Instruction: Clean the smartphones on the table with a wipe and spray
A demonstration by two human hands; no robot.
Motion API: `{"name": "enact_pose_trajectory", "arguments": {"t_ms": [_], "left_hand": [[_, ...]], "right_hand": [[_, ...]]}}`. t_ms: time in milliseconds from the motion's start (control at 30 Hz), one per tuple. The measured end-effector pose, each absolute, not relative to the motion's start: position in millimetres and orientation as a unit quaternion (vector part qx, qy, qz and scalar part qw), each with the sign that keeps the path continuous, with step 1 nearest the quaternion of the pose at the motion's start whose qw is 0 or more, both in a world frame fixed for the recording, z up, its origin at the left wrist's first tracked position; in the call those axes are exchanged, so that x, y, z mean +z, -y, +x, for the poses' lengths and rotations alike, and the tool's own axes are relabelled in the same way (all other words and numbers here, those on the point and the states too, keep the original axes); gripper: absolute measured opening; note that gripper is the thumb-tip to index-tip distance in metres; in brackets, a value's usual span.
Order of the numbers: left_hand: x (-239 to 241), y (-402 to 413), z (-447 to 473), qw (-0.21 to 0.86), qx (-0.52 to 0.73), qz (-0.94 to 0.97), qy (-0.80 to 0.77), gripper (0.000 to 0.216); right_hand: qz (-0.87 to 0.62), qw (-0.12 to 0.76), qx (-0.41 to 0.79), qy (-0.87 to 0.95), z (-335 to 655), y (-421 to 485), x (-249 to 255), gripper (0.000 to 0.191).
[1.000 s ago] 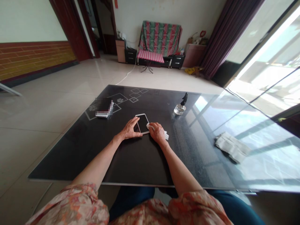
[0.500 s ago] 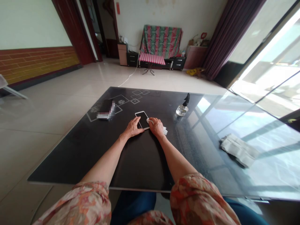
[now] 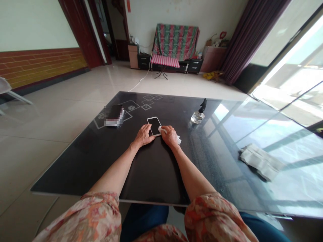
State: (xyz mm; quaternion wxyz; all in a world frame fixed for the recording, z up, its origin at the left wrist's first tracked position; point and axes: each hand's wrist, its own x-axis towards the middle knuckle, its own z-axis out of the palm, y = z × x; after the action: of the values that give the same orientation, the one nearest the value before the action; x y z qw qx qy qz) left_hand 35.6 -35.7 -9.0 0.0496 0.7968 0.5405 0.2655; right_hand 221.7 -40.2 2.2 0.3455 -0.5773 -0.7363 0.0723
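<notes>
Centre frame, the white-rimmed smartphone (image 3: 154, 127) lies on the black table (image 3: 151, 174), your left hand (image 3: 143, 135) spread, thumb and fingers at its edges. Your right hand (image 3: 169, 136) clutches a crumpled white tissue (image 3: 179, 140) at the screen's right side. Wiping looks under way, not finished; how much screen is left, I can't tell. The spray bottle (image 3: 198, 117) stands right of centre, no hand on it.

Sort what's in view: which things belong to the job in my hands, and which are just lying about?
In the job:
phone, left hand at its edge
white wipe, in the right hand
spray bottle, probably

Lying about, it seems:
folded pale cloth
pixelated dark item, unidentifiable
</notes>
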Motion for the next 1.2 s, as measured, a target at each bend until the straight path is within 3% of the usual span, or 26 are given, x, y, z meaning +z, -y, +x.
{"name": "enact_pose_trajectory", "arguments": {"t_ms": [267, 567, 800, 1200], "left_hand": [[-11, 34, 38, 0.026, 0.261, 0.793, -0.55, 0.072], [-7, 34, 39, 0.025, 0.242, 0.792, -0.56, 0.068], [-5, 35, 40, 0.023, 0.235, 0.788, -0.569, 0.071], [-7, 38, 44, -0.012, 0.219, 0.79, -0.573, 0.076]], "right_hand": [[-0.556, 0.382, 0.072, 0.735, 223, 61, 0, 0.018], [-0.523, 0.327, 0.066, 0.784, 218, 71, 3, 0.018], [-0.6, 0.32, 0.047, 0.732, 217, 67, 3, 0.016], [-0.6, 0.377, 0.054, 0.704, 215, 64, 2, 0.017]]}}
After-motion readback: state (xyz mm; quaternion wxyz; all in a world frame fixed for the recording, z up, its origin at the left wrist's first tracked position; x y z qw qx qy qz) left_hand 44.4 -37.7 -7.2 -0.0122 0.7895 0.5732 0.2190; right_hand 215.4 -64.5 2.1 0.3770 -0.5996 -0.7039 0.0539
